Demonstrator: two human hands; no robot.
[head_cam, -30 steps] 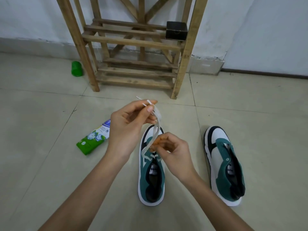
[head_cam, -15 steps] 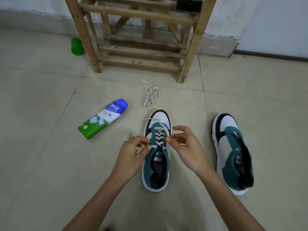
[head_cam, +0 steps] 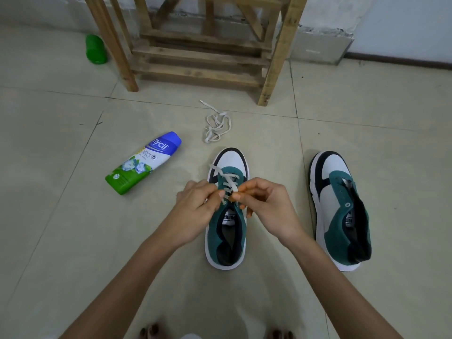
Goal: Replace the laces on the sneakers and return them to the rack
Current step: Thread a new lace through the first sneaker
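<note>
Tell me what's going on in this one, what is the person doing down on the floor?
A person is lacing one sneaker on the tiled floor. The left hand and right hand both pinch the white lace near the upper eyelets; the lower rows are already crossed. The second sneaker, to the right, shows no lace. A loose lace lies bunched in front of the wooden rack, and a bottle lies on its side to the left.

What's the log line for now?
step: lacing centre sneaker; left hand: pinches lace; right hand: pinches lace; other sneaker: unlaced; spare lace: floor
</note>
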